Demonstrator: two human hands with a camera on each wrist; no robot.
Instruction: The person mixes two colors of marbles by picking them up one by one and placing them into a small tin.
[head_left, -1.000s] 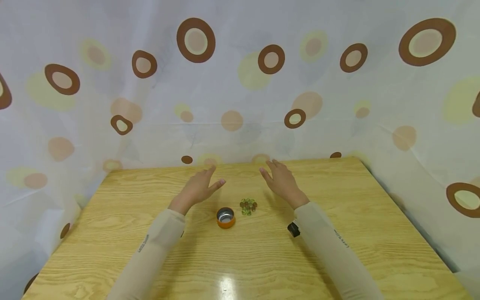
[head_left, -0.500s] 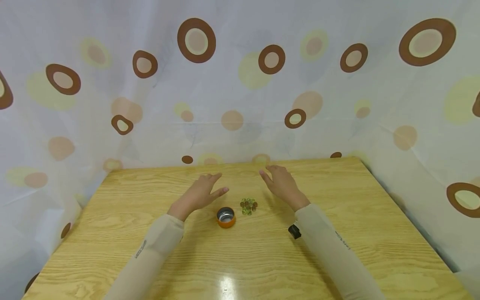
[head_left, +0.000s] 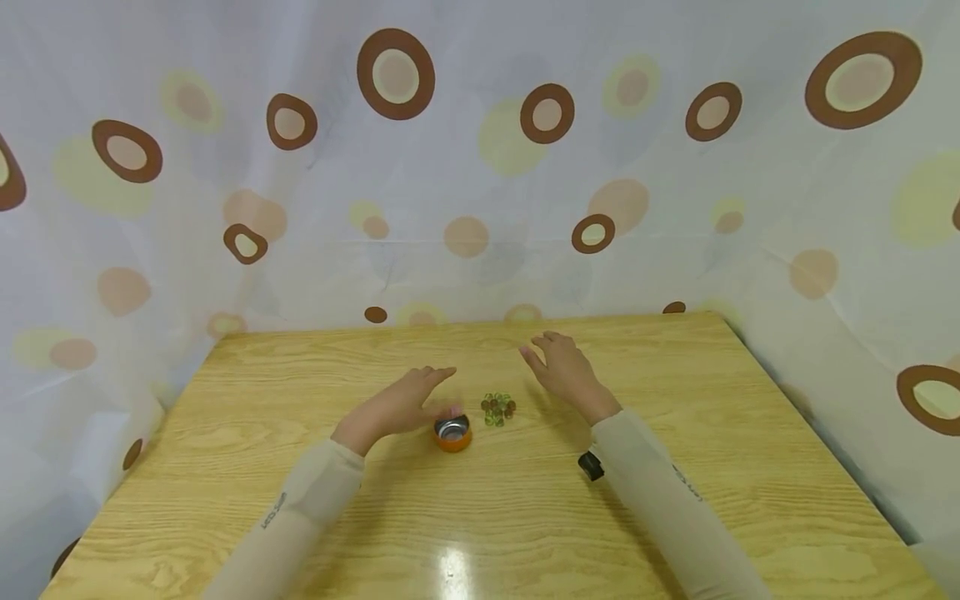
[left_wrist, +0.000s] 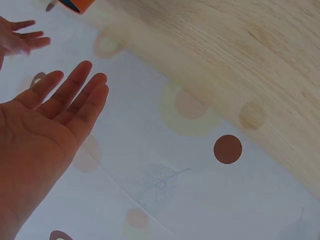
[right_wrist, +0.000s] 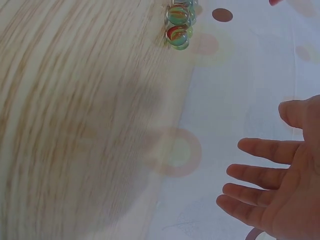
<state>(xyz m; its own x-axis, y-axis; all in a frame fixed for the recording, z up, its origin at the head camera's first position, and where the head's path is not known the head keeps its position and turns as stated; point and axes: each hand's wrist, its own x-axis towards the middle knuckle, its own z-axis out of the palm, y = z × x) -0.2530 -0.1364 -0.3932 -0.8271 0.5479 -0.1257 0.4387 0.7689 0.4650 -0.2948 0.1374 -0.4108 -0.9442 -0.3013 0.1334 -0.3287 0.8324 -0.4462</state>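
An orange cup (head_left: 453, 440) with a metallic inside stands upright on the wooden table, its mouth facing up. Just right of it lies a cluster of glass marbles (head_left: 498, 409), green and reddish brown; the right wrist view shows coloured swirls in the clear marbles (right_wrist: 177, 25). My left hand (head_left: 401, 404) is over the table beside the cup, its thumb overlapping the cup's rim in the head view. In the left wrist view the left palm (left_wrist: 45, 135) faces the camera, bare, fingers extended. My right hand (head_left: 566, 371) hovers behind and right of the marbles, fingers spread, holding nothing (right_wrist: 270, 185).
The wooden table (head_left: 660, 517) reaches back to a white curtain (head_left: 465, 167) patterned with brown rings and pale dots. The curtain also stands along the left and right sides. A black device (head_left: 590, 465) sits at the right sleeve's cuff.
My left hand has come down and toward the cup, its thumb moving to the rim. The right hand has drawn back slightly. Cup and marbles stay in place.
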